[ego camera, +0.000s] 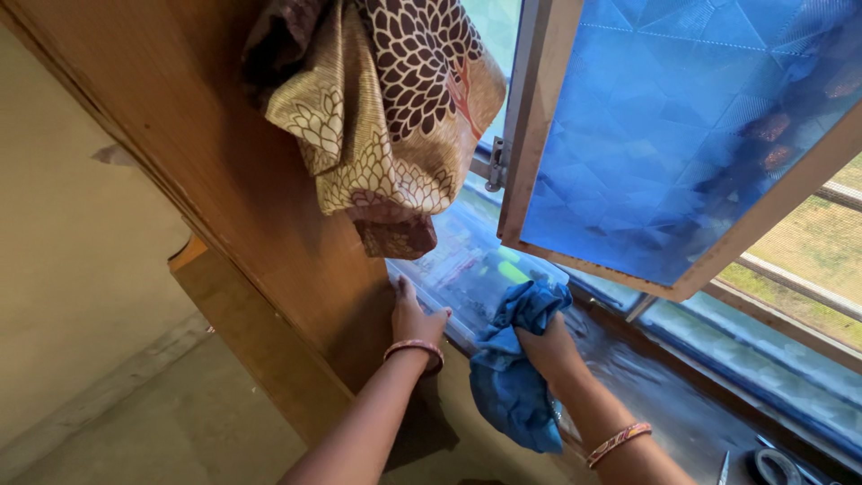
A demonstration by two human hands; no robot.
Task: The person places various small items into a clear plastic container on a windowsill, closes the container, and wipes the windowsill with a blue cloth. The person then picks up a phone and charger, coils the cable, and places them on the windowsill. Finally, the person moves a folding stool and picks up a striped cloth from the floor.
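Blue cloth — bunched in right hand grip | left hand on clear box

A brown and cream curtain with a petal pattern hung bunched and knotted beside a wooden panel. To its right, a wood-framed window sash stood swung open, its pane covered in blue patterned film. A metal hinge sat at its lower corner. Plain beige wall filled the left. Grass showed outside.
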